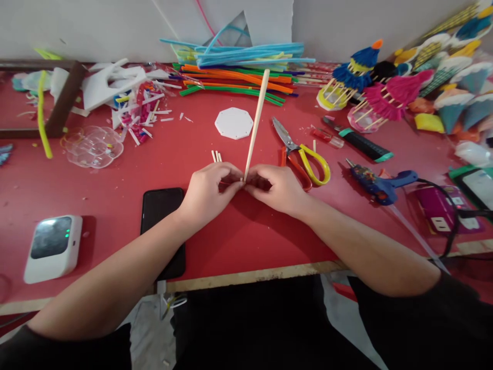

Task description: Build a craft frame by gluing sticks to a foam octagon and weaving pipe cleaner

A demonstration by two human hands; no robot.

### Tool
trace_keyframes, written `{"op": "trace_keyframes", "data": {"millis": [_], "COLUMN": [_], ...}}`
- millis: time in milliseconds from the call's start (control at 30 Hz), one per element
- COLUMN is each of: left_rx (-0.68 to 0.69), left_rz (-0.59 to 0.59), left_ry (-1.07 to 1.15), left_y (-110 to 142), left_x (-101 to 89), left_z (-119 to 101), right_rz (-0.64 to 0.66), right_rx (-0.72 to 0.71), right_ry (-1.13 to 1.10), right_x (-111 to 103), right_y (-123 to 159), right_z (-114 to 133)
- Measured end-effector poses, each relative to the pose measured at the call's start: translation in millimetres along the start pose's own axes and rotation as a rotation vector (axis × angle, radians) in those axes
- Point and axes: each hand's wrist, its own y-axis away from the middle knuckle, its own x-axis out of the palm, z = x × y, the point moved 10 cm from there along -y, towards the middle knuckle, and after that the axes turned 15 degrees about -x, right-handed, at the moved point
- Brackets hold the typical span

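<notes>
The stick stands near the middle of the frame, leaning slightly, its top toward the upper right and its foot at the fingertips of both hands. The right hand grasps that foot between thumb and forefinger, the other fingers curled in. The left hand has thumb and forefinger pinched on a small pale tip, just left of the stick's foot; its other fingers are bent. The two hands' fingertips meet or nearly meet. Short sticks show just above the left hand; whether it holds them cannot be told.

The white disc lies on the red table, above the hands and left of the stick. Right of the stick are the scissors, blades toward the upper left, then the cutter and, at the right, the glue gun. The phone lies partly under the left forearm; the white device is at the lower left. Pipe cleaners are heaped at the top centre, paper scraps at the upper left, and yarn figures at the upper right.
</notes>
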Motion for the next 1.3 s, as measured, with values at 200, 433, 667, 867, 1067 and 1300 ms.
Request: {"op": "trace_keyframes", "data": {"millis": [200, 433, 667, 867, 1067, 1300], "left_rx": [-0.045, -0.008, -0.038, -0.075, -0.064, -0.041], "left_rz": [0.019, 0.016, 0.019, -0.011, -0.007, -0.002], "left_ry": [0.016, -0.010, 0.050, 0.085, 0.041, 0.010], "left_y": [0.2, -0.7, -3.6, -2.8, -1.0, -3.3], "left_x": [0.2, 0.8, -0.3, 0.0, 3.0, 3.8], "left_z": [2.7, -0.1, 4.0, 8.1, 6.2, 2.1], "right_rz": [0.019, -0.016, 0.003, 0.022, 0.056, 0.395], "right_rx": [-0.046, -0.127, -0.143, -0.131, -0.016, 0.485], "right_ry": [0.036, 0.082, 0.048, 0.058, 0.319, 0.855], "right_x": [-0.1, -0.9, 0.9, 5.5, -44.6, -106.0], "right_y": [-0.2, -0.4, -2.8, -2.8, -4.0, 30.5], "right_z": [0.3, 4.4, 5.6, 4.3, 9.7, -34.6]}}
